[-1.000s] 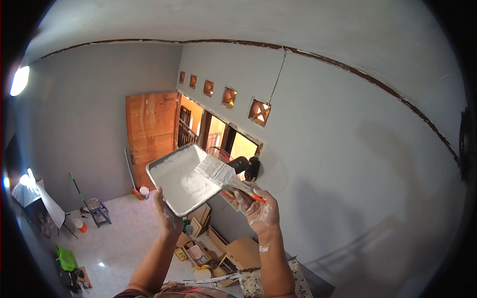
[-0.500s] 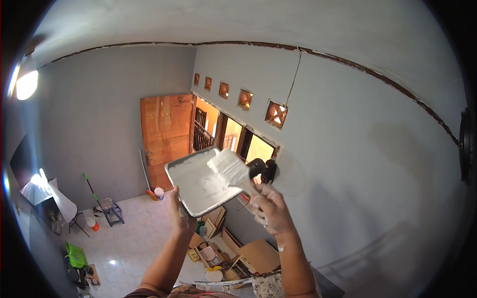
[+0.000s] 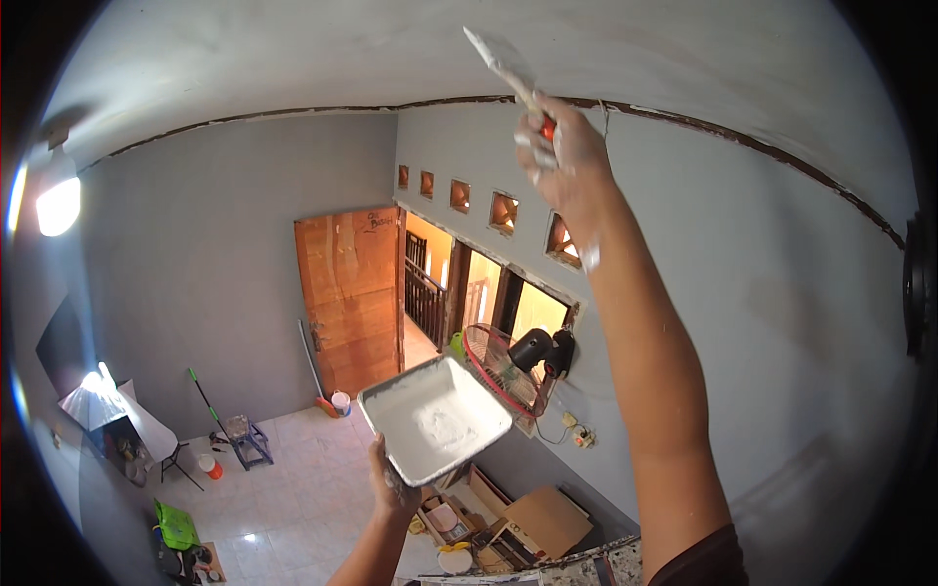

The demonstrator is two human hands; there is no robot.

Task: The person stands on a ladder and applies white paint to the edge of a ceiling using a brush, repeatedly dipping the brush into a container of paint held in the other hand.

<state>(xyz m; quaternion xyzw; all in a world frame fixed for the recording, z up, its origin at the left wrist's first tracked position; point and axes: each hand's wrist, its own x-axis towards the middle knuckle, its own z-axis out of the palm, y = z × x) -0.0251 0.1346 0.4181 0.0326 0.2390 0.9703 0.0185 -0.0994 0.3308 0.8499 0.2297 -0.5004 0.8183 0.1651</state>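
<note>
My left hand (image 3: 393, 481) grips the side of a square, shallow tray (image 3: 459, 457), thumb along its near left edge. White paste (image 3: 445, 422) lies inside, rough and ridged in the middle. High up, my right hand (image 3: 569, 146) is closed round the handle of a putty knife (image 3: 500, 61) smeared with white. Its blade points up and left at the pale ceiling (image 3: 293, 63); whether it touches cannot be told. White smears cover the right fingers and wrist.
A wall fan (image 3: 532, 350) hangs by the window, right of the tray. Cardboard boxes (image 3: 547, 518) lie below. An orange-brown door (image 3: 352, 293) stands ajar at the far corner. A lit bulb (image 3: 59, 205) is at left; a small stool (image 3: 249, 444) stands on the floor.
My right hand has lifted the putty knife from the tray up toward the ceiling. The tray in my left hand sits lower and slightly right in view.
</note>
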